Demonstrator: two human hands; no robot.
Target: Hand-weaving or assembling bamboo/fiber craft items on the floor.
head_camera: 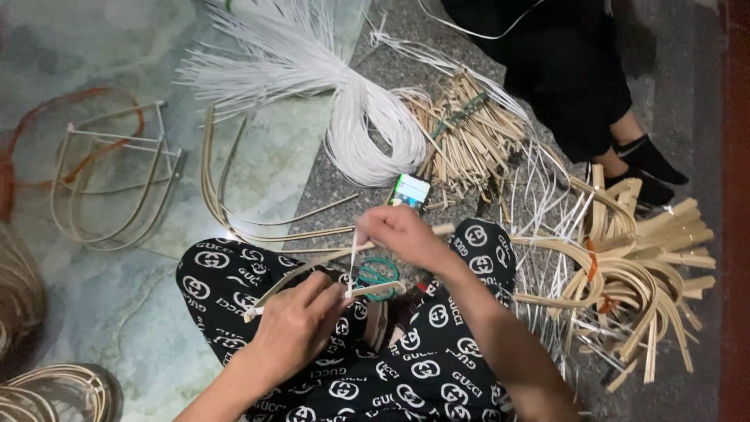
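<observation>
Left hand: the left hand (293, 328) is seen low in the middle, over the lap, with its fingers closed on a bent bamboo strip (312, 275).
Right hand: the right hand (400, 233) is held above and right of the left, with its fingertips pinched on a thin white strand (353, 258) that runs down to the strip.
Bamboo strip: it is held above the patterned black trousers (426, 367), curving from lower left up toward the right hand.
Scissors: a pair of green-handled scissors (377, 273) is lodged on the lap, just beside the strand.
Phone: a small rectangular phone (410, 190) with a lit, bright green and white screen is laid on the floor just above the right hand.
White bundle: a large tied bundle of white strands (344, 101) is spread across the floor at top centre.
Short sticks: a heap of short pale sticks (469, 141) is piled to the right of the white bundle.
Bent pieces: a stack of curved bamboo pieces (641, 273) is gathered at the right.
Frames: a finished bamboo frame (109, 180) is set on the floor at the left.
Other person: a person in black clothing (562, 62) is seated at top right; their hands are not shown.
</observation>
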